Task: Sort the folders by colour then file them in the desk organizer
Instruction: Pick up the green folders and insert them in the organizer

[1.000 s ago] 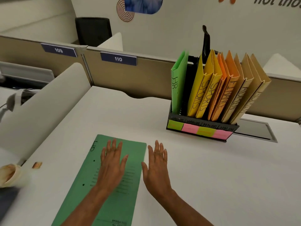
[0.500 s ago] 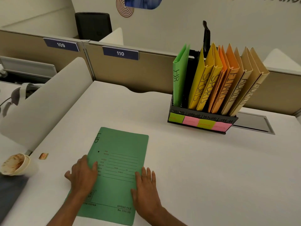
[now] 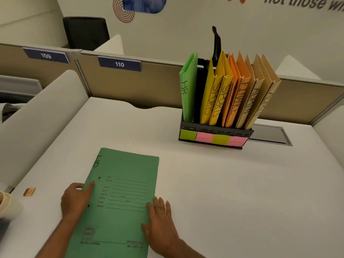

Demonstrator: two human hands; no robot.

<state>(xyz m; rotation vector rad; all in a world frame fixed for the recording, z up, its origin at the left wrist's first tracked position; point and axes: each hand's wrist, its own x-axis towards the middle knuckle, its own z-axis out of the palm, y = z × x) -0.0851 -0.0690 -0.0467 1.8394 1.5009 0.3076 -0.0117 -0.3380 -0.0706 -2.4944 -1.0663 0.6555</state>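
Note:
A green folder (image 3: 121, 198) marked HR lies flat on the white desk (image 3: 223, 183), close to me. My left hand (image 3: 75, 199) holds its left edge, thumb on top of the cover. My right hand (image 3: 160, 218) lies flat on its right edge, fingers apart. At the back right stands the black desk organizer (image 3: 214, 130) with coloured sticky labels on its front. It holds an upright green HR folder (image 3: 189, 90), then an empty gap, two yellow SPORTS folders (image 3: 216, 94), orange FINANCE folders (image 3: 240, 90) and tan ADMIN folders (image 3: 260, 94).
A used paper cup (image 3: 5, 203) and a small wrapper (image 3: 29, 191) sit at the desk's left edge. A white side divider (image 3: 37, 123) bounds the left. The beige partition (image 3: 149, 86) with the 109 and 110 labels closes the back. A grey cable hatch (image 3: 270, 135) lies behind the organizer.
Both hands slid back from the middle of the green folder to its near side edges. My left hand took hold of the left edge. The folder stayed flat on the desk.

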